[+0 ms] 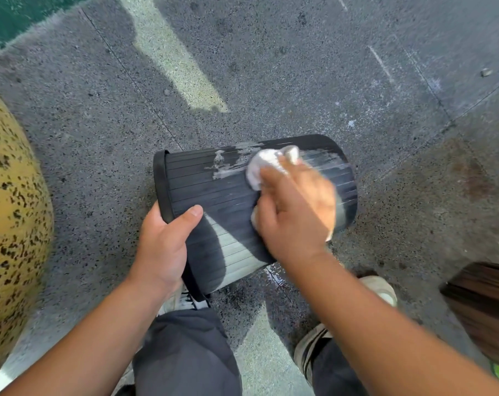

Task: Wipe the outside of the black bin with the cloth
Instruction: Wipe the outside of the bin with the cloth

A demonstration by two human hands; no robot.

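The black ribbed bin (214,192) is held on its side above the pavement, rim to the left and base to the right. My left hand (165,244) grips its rim at the lower left, thumb over the outer wall. My right hand (296,207) presses a crumpled white cloth (264,164) against the bin's upper side, near the base end. White soapy streaks (228,170) lie across the ribs just left of the cloth. My right hand covers part of the cloth and the bin's wall.
Speckled grey pavement (271,67) lies all around. A yellow, black-spotted rounded object (11,212) stands at the left edge. A dark brown object (488,307) is at the right edge. My two shoes and dark trouser legs are below the bin.
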